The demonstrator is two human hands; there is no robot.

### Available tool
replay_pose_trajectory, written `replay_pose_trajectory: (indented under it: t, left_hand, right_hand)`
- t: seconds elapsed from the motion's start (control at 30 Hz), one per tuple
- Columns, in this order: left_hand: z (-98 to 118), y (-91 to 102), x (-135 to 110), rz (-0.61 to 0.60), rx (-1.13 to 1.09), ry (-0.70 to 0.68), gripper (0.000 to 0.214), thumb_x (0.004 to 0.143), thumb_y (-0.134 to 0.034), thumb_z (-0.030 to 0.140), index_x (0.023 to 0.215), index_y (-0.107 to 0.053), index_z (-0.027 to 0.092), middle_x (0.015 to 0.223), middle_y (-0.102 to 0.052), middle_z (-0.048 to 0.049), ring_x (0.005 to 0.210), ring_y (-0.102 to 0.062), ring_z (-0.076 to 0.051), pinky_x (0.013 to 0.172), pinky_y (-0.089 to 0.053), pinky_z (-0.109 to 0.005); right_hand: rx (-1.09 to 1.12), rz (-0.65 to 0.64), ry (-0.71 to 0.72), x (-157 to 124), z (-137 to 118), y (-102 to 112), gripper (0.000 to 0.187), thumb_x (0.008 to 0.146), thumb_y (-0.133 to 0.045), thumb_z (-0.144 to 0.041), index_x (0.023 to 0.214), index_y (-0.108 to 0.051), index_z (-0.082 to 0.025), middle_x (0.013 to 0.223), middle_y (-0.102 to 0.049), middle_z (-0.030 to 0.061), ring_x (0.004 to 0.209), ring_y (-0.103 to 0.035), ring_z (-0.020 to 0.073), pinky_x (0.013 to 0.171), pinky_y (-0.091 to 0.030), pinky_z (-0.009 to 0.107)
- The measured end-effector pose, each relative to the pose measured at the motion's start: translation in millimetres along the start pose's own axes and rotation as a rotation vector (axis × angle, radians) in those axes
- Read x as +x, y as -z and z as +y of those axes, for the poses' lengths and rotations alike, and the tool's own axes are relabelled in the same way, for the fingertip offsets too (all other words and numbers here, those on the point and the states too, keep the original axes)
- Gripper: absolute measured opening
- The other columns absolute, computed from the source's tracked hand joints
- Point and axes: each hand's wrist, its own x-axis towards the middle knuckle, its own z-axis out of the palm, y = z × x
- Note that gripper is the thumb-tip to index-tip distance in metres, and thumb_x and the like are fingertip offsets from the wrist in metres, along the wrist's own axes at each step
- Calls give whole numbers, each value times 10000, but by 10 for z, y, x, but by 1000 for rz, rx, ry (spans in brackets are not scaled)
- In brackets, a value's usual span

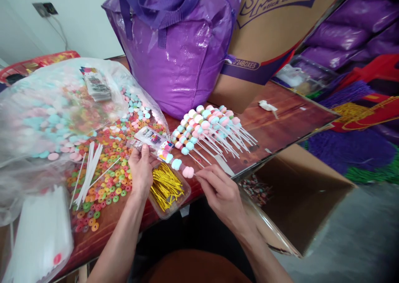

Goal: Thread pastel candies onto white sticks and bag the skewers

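My left hand (141,171) is closed on a clear printed candy bag (151,138), thumb on top. In my right hand (221,191) the fingers pinch the stick of a candy skewer (188,172) with pink and blue pieces. The skewer's far end meets the bag's printed edge; how far it sits inside I cannot tell. Just behind, a stack of finished-looking candy skewers (205,123) lies with white sticks pointing to the right. Below my left hand's fingers stands a clear plastic tub (166,214) of gold twist ties (166,185).
Ring candies (115,150) and loose white sticks (90,173) lie at left, beside a big clear bag of candies (40,121) and a pack of sticks (40,233). A purple bag (177,62) and carton (264,33) stand behind. An open cardboard box (299,191) sits at right.
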Motion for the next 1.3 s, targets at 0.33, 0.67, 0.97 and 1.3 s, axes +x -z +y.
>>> replay_pose_trajectory:
  t: [0.33, 0.67, 0.97, 1.3]
  left_hand:
    - [-29, -36, -54, -128, 45, -46, 388, 776, -732, 527, 950, -607, 203, 877, -739, -39, 750, -726, -168, 689, -579, -273]
    - [70, -173, -266, -210, -18, 52, 375, 754, -779, 464, 945, -606, 192, 884, -748, -53, 873, -737, -206, 780, -577, -318]
    - [15, -127, -220, -205, -136, 147, 374, 784, -756, 483, 937, -618, 171, 896, -753, -88, 929, -736, -237, 807, -573, -345]
    - [-51, -174, -296, -207, -94, 130, 366, 810, -704, 543, 894, -667, 189, 989, -736, -98, 958, -725, -236, 720, -572, -296]
  right_hand:
    - [274, 72, -200, 26, 47, -145, 128, 929, -581, -172, 856, -680, -208, 834, -649, 22, 776, -610, 154, 716, -476, 278]
    - [139, 142, -88, 56, -36, -313, 191, 966, -507, -166, 916, -684, -216, 876, -645, 58, 818, -625, 175, 766, -512, 305]
    - [160, 84, -145, -2, -102, -348, 209, 975, -508, -198, 928, -710, -213, 839, -602, 43, 750, -591, 153, 705, -484, 282]
    - [722, -72, -602, 121, -113, -426, 160, 812, -628, -312, 776, -712, -180, 608, -507, -30, 500, -410, 89, 465, -323, 229]
